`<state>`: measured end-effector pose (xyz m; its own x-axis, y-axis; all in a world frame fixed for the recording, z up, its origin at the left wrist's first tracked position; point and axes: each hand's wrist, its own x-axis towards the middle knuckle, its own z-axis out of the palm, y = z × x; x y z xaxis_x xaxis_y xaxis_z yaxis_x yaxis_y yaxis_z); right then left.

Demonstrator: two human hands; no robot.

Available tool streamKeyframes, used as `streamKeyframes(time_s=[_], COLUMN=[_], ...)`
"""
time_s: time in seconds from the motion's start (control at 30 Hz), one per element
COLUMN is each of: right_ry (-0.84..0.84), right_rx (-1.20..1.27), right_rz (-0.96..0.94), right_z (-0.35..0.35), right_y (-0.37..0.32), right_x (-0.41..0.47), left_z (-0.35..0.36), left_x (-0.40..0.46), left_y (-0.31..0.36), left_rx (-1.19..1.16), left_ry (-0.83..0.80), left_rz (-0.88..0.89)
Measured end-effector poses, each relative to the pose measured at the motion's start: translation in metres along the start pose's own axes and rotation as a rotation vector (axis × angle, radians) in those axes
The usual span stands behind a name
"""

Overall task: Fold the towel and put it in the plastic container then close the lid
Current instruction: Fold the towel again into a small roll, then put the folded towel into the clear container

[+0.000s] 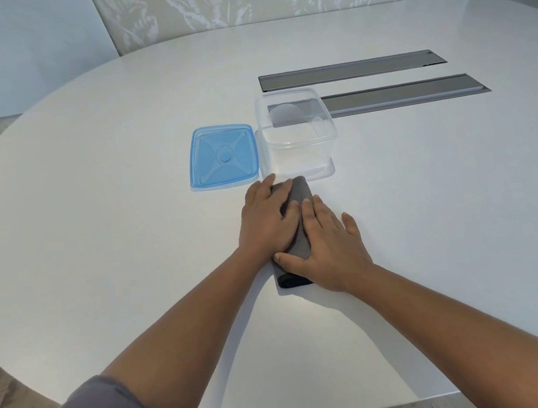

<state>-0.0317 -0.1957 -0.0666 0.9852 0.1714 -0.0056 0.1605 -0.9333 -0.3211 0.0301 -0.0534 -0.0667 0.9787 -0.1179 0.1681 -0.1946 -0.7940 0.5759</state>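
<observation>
A dark grey towel (300, 192), folded into a narrow strip, lies on the white table (91, 228) just in front of the container. My left hand (268, 219) rests flat on its far half, fingers spread over the cloth. My right hand (329, 247) lies flat on the near half, thumb stretched across the towel's left edge. Both hands press down and hide most of the towel. The clear plastic container (297, 143) stands open and empty behind the towel. Its blue lid (223, 156) lies flat on the table to the container's left, touching or nearly touching it.
Two long grey recessed panels (352, 70) (404, 94) are set into the tabletop behind and to the right of the container. The table's rounded edge curves along the left and near sides. A patterned wall stands beyond the table.
</observation>
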Motion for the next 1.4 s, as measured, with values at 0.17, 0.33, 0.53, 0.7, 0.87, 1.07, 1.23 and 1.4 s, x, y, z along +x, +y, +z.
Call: streamKeyframes(time_s=[0.17, 0.33, 0.53, 0.7, 0.87, 1.07, 1.23, 1.4], right_ry=[0.0, 0.002, 0.013, 0.006, 0.068, 0.16, 0.027, -0.105], right_rx=[0.028, 0.038, 0.063, 0.199, 0.799, 1.106, 1.282, 1.498], right_rz=[0.01, 0.02, -0.038, -0.056, 0.06, 0.358, 0.524, 0.586], right_z=[0.001, 0.001, 0.0, -0.005, -0.017, -0.04, -0.049, -0.05], right_y=[0.001, 0.003, 0.006, 0.008, 0.004, -0.006, -0.012, -0.011], right_x=[-0.001, -0.002, -0.002, -0.004, 0.002, 0.023, 0.036, 0.041], left_z=[-0.008, -0.019, -0.028, -0.04, -0.044, -0.047, -0.049, -0.048], left_x=[-0.011, -0.036, -0.035, -0.032, -0.03, -0.03, -0.024, -0.019], left_y=[0.001, 0.016, 0.024, 0.028, 0.033, 0.037, 0.043, 0.039], left_rx=[-0.272, -0.609, -0.969, -1.104, -1.205, -1.28, -1.211, -1.126], left_ry=[0.129, 0.121, 0.053, -0.189, -0.208, -0.224, -0.136, -0.063], left_rz=[-0.212, -0.332, -0.571, -0.618, -0.602, -0.533, -0.447, -0.432])
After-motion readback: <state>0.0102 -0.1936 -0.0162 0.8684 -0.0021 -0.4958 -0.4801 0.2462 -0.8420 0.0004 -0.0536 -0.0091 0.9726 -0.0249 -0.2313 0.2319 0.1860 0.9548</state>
